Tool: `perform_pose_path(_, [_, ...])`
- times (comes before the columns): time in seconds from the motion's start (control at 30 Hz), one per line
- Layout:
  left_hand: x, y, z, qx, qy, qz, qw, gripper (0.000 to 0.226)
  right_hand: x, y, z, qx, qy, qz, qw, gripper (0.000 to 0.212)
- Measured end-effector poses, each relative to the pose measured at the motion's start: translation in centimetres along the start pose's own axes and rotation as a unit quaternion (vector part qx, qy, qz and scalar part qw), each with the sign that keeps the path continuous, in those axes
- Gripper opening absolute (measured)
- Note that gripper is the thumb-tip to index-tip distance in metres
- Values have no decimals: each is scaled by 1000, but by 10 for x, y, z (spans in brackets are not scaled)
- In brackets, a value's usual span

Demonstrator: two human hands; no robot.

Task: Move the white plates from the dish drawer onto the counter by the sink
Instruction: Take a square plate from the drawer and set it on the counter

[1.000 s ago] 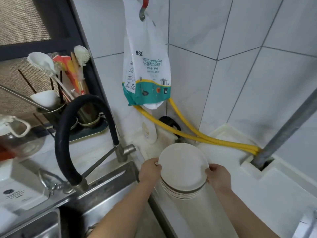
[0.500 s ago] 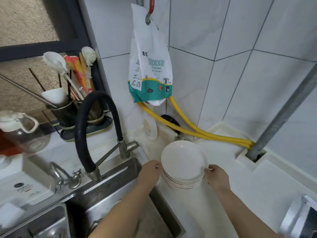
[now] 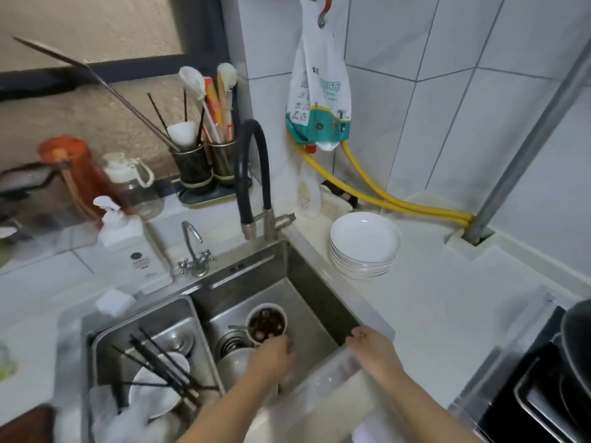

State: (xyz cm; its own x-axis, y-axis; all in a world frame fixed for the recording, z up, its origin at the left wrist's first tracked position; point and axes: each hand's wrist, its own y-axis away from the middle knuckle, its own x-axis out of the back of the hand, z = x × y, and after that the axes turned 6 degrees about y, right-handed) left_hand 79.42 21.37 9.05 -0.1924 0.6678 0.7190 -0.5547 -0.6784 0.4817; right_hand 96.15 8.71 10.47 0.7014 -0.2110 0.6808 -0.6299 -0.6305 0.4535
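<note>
A: Where are the white plates [image 3: 365, 241]?
B: Stacked on the bench [image 3: 431, 292], at 2 o'clock from the sink [image 3: 287, 302].
A: And the hands?
B: Left hand [image 3: 273, 353] and right hand [image 3: 372, 346] hold nothing, fingers loose.

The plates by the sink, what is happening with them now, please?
A person is moving white plates to the counter. The stack of white plates sits on the counter right of the sink, and neither hand touches it. The left hand is low over the sink, near a bowl of dark food. The right hand is at the counter's front edge. Both look empty.
</note>
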Motion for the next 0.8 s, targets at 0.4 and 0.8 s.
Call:
perform_pose_path(0.4, [-71,168,-74,89,94,122,984,31,-94,118,19,127,111,-125,978,29])
perform_pose_path(0.8, [-164,363,-163,283,183,169,926,31,-198,250,47,254,218,-275,901,28])
